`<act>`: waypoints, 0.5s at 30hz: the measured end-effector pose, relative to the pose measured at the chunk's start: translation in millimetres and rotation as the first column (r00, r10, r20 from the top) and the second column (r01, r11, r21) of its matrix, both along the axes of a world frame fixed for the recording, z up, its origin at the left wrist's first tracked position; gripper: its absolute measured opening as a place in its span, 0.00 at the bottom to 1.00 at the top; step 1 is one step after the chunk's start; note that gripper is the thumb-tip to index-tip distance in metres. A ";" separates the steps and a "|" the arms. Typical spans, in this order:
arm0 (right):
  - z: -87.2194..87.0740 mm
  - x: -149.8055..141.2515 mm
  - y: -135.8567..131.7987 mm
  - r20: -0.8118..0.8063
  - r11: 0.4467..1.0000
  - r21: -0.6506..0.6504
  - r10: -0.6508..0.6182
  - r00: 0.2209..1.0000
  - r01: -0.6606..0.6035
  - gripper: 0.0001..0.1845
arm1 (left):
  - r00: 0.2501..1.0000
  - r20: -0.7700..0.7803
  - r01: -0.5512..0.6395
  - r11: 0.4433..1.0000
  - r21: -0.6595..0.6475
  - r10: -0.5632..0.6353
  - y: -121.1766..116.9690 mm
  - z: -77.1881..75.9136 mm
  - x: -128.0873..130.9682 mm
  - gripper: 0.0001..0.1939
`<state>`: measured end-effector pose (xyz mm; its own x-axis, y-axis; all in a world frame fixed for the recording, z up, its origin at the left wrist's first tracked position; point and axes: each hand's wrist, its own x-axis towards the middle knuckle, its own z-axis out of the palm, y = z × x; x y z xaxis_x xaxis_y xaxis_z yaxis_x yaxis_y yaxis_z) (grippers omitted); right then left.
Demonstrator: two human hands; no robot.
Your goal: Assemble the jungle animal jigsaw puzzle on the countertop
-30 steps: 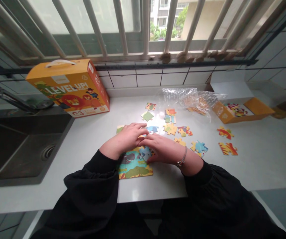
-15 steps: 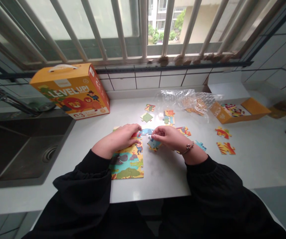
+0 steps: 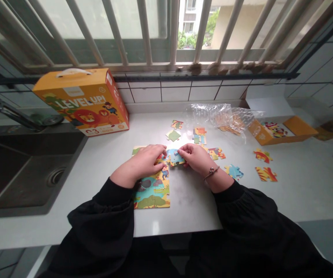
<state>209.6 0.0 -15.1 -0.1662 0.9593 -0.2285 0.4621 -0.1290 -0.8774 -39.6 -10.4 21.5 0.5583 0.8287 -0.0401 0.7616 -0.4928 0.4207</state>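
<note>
A partly joined jigsaw puzzle (image 3: 151, 197) with animals on it lies flat on the counter. Across its upper part rests my left hand (image 3: 144, 160), fingers stretched out and covering some of the picture. My right hand (image 3: 193, 156) pinches a blue puzzle piece (image 3: 176, 157) between thumb and finger, at the puzzle's upper right edge. Whether the piece is locked in cannot be told. Beyond and beside my right hand lie loose pieces: a green one (image 3: 173, 135), a red and yellow one (image 3: 217, 153) and a blue one (image 3: 234, 171).
An orange puzzle box (image 3: 82, 104) stands at the back left beside the sink (image 3: 33, 166). Clear plastic bags (image 3: 212, 112) with more pieces lie at the back. An open orange box (image 3: 282, 131) sits at the right, with two pieces, one a striped piece (image 3: 266, 174), in front.
My right hand has brought the blue piece up and left against the puzzle's edge, turning it flatter. My left hand stays on the puzzle. The view has shifted slightly.
</note>
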 end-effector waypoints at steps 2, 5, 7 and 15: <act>-3.3 -0.3 0.8 -0.046 1.000 -0.022 -0.017 0.999 0.016 0.08 | 1.000 -0.004 -0.003 1.000 0.001 0.003 -0.2 -0.5 0.1 0.15; -3.7 -3.0 -1.1 0.008 1.000 0.011 -0.015 1.000 0.015 0.07 | 1.000 0.003 -0.001 1.000 0.006 0.001 0.0 -0.1 -0.1 0.16; -2.5 -4.6 -3.4 0.082 0.998 0.067 0.006 0.997 -0.012 0.06 | 1.000 0.006 0.003 1.000 0.005 -0.003 -0.1 0.6 -0.2 0.15; -3.8 4.5 -2.3 0.232 0.945 0.274 0.117 0.966 -0.180 0.07 | 1.000 -0.001 0.007 1.000 0.005 -0.007 -0.1 -1.7 -0.2 0.14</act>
<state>214.1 -2.3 -18.9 -0.2909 0.9567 0.0108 0.6334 0.2010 -0.7473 -39.7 -10.5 19.9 0.5641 0.8249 -0.0361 0.7584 -0.5003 0.4177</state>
